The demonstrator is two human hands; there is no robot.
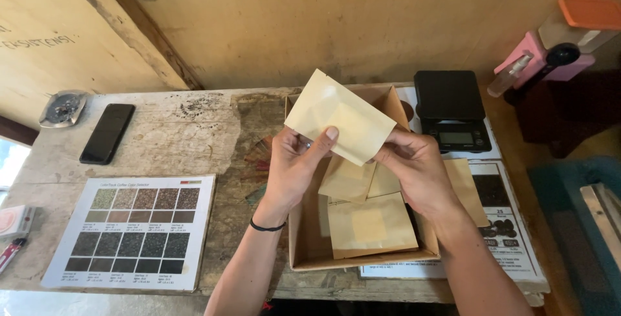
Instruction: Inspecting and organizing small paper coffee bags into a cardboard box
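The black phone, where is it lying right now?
In the head view the black phone lies flat on the table's far left, beside the metal ashtray and above the colour chart.

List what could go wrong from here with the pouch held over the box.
1. Both hands, left hand and right hand, pinch only the lower edge of the tan pouch, so it might slip and fall among the pouches lying in the cardboard box.
2. The box sits at the table's front edge; a nudge from a forearm could perhaps push it off.
3. The black scale stands close beside the right hand and may get bumped.
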